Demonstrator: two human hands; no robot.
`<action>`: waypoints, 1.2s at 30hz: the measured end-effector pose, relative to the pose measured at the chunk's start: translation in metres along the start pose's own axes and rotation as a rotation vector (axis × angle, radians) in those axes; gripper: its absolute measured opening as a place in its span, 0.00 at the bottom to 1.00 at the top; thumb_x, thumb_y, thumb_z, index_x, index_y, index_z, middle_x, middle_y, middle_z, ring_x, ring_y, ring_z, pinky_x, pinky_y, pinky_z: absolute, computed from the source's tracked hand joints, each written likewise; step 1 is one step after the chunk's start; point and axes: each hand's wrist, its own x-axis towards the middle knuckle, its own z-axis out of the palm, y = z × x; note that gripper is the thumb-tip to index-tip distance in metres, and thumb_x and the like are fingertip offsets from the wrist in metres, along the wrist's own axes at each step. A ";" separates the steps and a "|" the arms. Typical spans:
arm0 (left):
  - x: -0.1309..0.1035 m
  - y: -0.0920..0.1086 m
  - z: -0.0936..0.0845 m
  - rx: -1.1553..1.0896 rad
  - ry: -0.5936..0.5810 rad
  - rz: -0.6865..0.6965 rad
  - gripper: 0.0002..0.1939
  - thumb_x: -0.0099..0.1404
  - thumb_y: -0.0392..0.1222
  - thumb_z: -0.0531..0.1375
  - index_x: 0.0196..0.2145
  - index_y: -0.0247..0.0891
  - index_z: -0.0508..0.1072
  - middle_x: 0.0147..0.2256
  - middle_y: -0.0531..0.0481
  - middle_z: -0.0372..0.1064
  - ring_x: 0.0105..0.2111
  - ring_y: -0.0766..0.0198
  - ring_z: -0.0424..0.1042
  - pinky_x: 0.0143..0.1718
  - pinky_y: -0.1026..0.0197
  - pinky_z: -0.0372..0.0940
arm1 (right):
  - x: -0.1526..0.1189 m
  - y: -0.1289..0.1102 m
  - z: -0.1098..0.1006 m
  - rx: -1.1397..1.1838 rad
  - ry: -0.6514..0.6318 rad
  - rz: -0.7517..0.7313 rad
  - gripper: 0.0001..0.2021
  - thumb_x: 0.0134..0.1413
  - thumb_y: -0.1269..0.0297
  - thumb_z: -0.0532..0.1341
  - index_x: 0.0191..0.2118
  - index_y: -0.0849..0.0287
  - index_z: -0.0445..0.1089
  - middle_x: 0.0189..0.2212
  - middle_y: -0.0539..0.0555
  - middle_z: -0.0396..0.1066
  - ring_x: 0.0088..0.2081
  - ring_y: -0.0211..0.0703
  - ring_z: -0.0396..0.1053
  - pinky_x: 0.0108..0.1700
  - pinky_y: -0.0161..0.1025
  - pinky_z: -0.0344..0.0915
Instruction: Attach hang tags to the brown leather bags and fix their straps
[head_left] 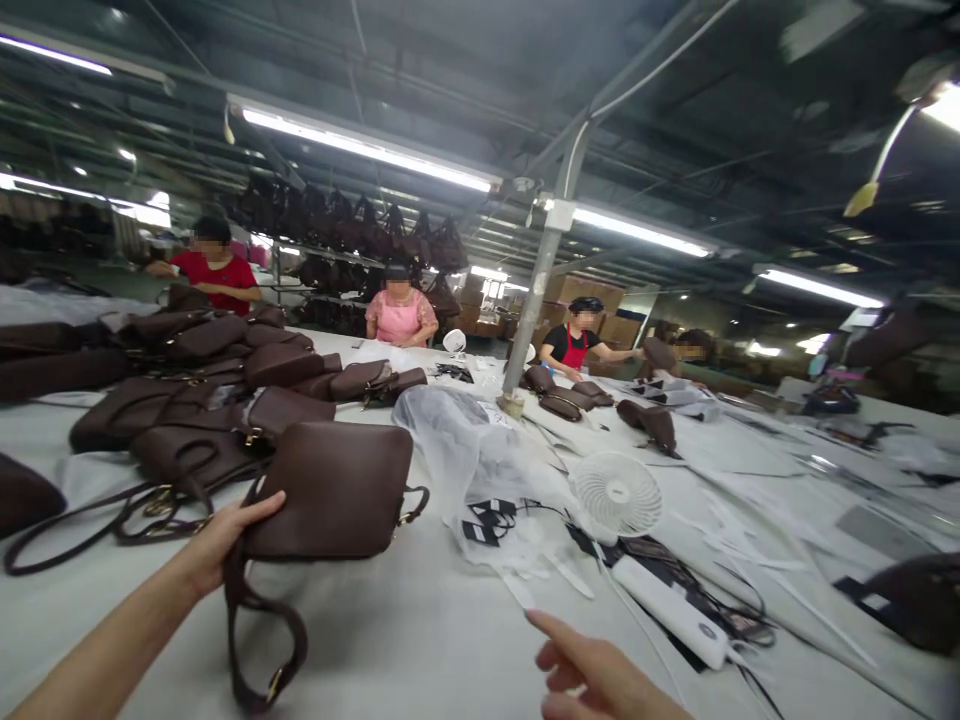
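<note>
My left hand (217, 545) grips a dark brown handbag (334, 490) by its left side, thumb across the front panel. The bag is held up above the white table, and its strap (259, 625) with a gold buckle dangles below. My right hand (589, 665) is at the lower middle, holding nothing, with the index finger stretched out and the other fingers loosely bent. Ahead of it lies a clear plastic bag (469, 450) with black tags (487, 522) on and around its near end. More brown bags (180, 420) are heaped to the left, straps and gold hardware showing.
A white fan (616, 495) and a white power strip (671, 612) with cables are on the right of the table (420, 640). A grey post (544, 290) rises from its middle. Several people work across the table, and bags hang on a rack (360, 225) behind.
</note>
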 end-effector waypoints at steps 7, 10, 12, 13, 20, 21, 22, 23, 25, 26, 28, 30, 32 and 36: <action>-0.098 -0.037 0.036 0.012 -0.255 -0.168 0.14 0.50 0.39 0.69 0.34 0.29 0.75 0.29 0.44 0.77 0.25 0.62 0.75 0.28 0.65 0.71 | 0.014 -0.059 0.088 0.920 0.045 0.065 0.58 0.44 0.35 0.63 0.68 0.46 0.23 0.58 0.61 0.65 0.53 0.51 0.69 0.45 0.45 0.68; -0.113 -0.043 0.045 0.084 -0.286 -0.195 0.13 0.52 0.43 0.68 0.30 0.31 0.72 0.21 0.50 0.72 0.18 0.67 0.69 0.19 0.69 0.65 | 0.011 -0.070 0.107 1.039 0.125 0.187 0.56 0.43 0.43 0.68 0.68 0.40 0.27 0.54 0.55 0.69 0.39 0.44 0.76 0.34 0.38 0.71; -0.119 -0.034 0.049 0.125 -0.361 -0.238 0.15 0.55 0.48 0.66 0.31 0.32 0.72 0.22 0.50 0.72 0.20 0.65 0.71 0.20 0.67 0.66 | 0.005 -0.070 0.102 1.044 0.169 0.296 0.48 0.46 0.48 0.68 0.67 0.40 0.38 0.47 0.52 0.74 0.29 0.37 0.74 0.25 0.31 0.68; -0.122 -0.029 0.050 0.143 -0.423 -0.260 0.17 0.56 0.51 0.65 0.33 0.32 0.72 0.24 0.48 0.74 0.22 0.63 0.73 0.22 0.66 0.67 | 0.002 -0.069 0.094 1.064 0.167 0.330 0.43 0.48 0.48 0.67 0.66 0.42 0.45 0.44 0.51 0.76 0.26 0.35 0.73 0.21 0.28 0.65; -0.110 -0.010 0.067 0.328 -0.740 -0.382 0.32 0.61 0.65 0.55 0.42 0.29 0.71 0.35 0.36 0.77 0.25 0.61 0.75 0.24 0.66 0.67 | -0.020 -0.069 0.044 1.098 0.025 0.429 0.21 0.55 0.50 0.63 0.48 0.60 0.66 0.31 0.58 0.77 0.16 0.26 0.62 0.14 0.20 0.53; -0.104 -0.011 0.071 0.358 -0.730 -0.390 0.32 0.61 0.66 0.54 0.39 0.29 0.71 0.34 0.37 0.77 0.25 0.62 0.74 0.24 0.66 0.67 | -0.021 -0.069 0.045 1.059 0.013 0.423 0.21 0.56 0.48 0.61 0.45 0.62 0.66 0.30 0.59 0.77 0.17 0.26 0.63 0.14 0.21 0.53; -0.098 -0.012 0.076 0.411 -0.709 -0.370 0.31 0.61 0.66 0.53 0.36 0.29 0.71 0.32 0.37 0.77 0.24 0.63 0.74 0.24 0.66 0.66 | -0.022 -0.067 0.048 1.010 0.004 0.401 0.22 0.55 0.46 0.61 0.43 0.62 0.66 0.30 0.60 0.77 0.18 0.27 0.64 0.15 0.21 0.54; -0.092 -0.013 0.081 0.481 -0.680 -0.325 0.30 0.62 0.65 0.54 0.34 0.30 0.71 0.30 0.39 0.76 0.23 0.64 0.72 0.23 0.66 0.65 | -0.021 -0.065 0.053 0.946 -0.009 0.363 0.23 0.53 0.45 0.62 0.43 0.62 0.65 0.31 0.60 0.77 0.20 0.28 0.66 0.16 0.21 0.55; -0.080 -0.013 0.094 0.640 -0.607 -0.199 0.24 0.61 0.60 0.57 0.29 0.32 0.69 0.25 0.43 0.74 0.19 0.67 0.68 0.20 0.67 0.62 | -0.017 -0.060 0.063 0.765 -0.048 0.271 0.25 0.50 0.46 0.65 0.44 0.62 0.63 0.32 0.59 0.77 0.22 0.30 0.69 0.17 0.22 0.57; -0.076 -0.012 0.100 0.708 -0.571 -0.141 0.20 0.60 0.56 0.58 0.28 0.33 0.68 0.23 0.45 0.73 0.17 0.68 0.65 0.18 0.67 0.59 | -0.014 -0.057 0.068 0.655 -0.059 0.243 0.25 0.49 0.46 0.64 0.45 0.61 0.62 0.32 0.58 0.77 0.22 0.32 0.70 0.17 0.23 0.57; -0.069 -0.008 0.112 0.796 -0.521 -0.060 0.13 0.56 0.47 0.61 0.25 0.34 0.67 0.18 0.49 0.69 0.14 0.70 0.60 0.16 0.67 0.55 | -0.004 -0.051 0.075 0.433 -0.010 0.227 0.22 0.52 0.47 0.61 0.43 0.61 0.61 0.28 0.55 0.75 0.20 0.35 0.70 0.14 0.25 0.56; -0.069 -0.004 0.119 0.865 -0.509 -0.013 0.09 0.51 0.41 0.61 0.21 0.34 0.66 0.15 0.51 0.65 0.13 0.70 0.58 0.15 0.67 0.51 | 0.006 -0.044 0.074 0.275 0.108 0.235 0.18 0.56 0.48 0.55 0.41 0.60 0.60 0.24 0.51 0.72 0.19 0.38 0.71 0.13 0.28 0.57; -0.076 0.001 0.121 0.935 -0.538 0.027 0.08 0.48 0.40 0.61 0.19 0.34 0.66 0.14 0.52 0.63 0.13 0.70 0.56 0.14 0.67 0.48 | 0.014 -0.035 0.066 0.194 0.205 0.218 0.16 0.58 0.50 0.51 0.40 0.59 0.60 0.22 0.49 0.69 0.21 0.40 0.73 0.13 0.28 0.58; -0.087 0.005 0.101 1.010 -0.654 0.013 0.11 0.49 0.47 0.61 0.25 0.35 0.69 0.18 0.52 0.66 0.15 0.69 0.59 0.16 0.67 0.51 | 0.021 -0.015 0.037 0.139 0.267 0.104 0.15 0.58 0.50 0.50 0.39 0.58 0.61 0.24 0.48 0.69 0.21 0.39 0.73 0.15 0.28 0.59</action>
